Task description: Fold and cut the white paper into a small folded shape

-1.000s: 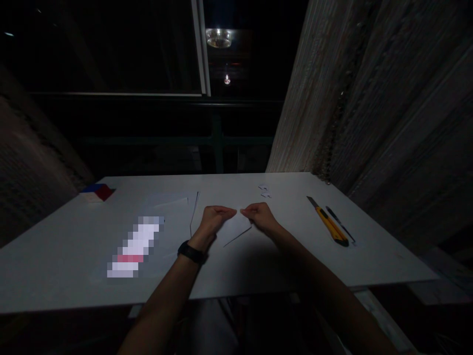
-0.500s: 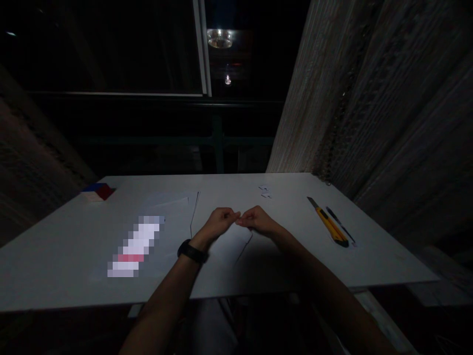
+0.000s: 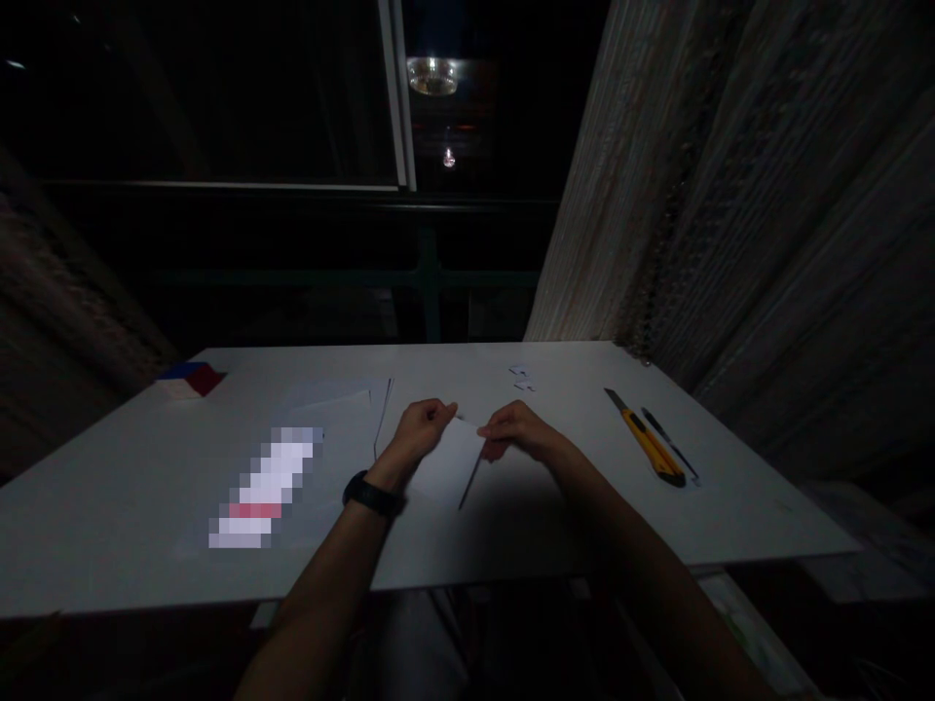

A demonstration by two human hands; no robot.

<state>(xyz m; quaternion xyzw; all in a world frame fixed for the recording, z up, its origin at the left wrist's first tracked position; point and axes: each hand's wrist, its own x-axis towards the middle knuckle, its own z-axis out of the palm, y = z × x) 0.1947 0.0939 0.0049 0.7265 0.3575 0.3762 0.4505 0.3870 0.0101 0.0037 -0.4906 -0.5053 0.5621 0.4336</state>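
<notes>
Both my hands hold a small white sheet of paper (image 3: pixel 447 464) just above the white table (image 3: pixel 511 526). My left hand (image 3: pixel 418 431), with a black watch on its wrist, pinches the sheet's far left corner. My right hand (image 3: pixel 517 430) grips the sheet's right edge with closed fingers. The paper tilts down toward me and casts a dark shadow along its right side.
More white sheets (image 3: pixel 343 414) lie left of my hands. A yellow utility knife (image 3: pixel 647 450) and a dark pen (image 3: pixel 668 443) lie at the right. Small paper scraps (image 3: pixel 521 378) sit further back. A red and blue block (image 3: pixel 191 378) is at the far left corner.
My hands drew together, then parted slightly. The paper has turned and now hangs lower between them, its near corner pointing toward me.
</notes>
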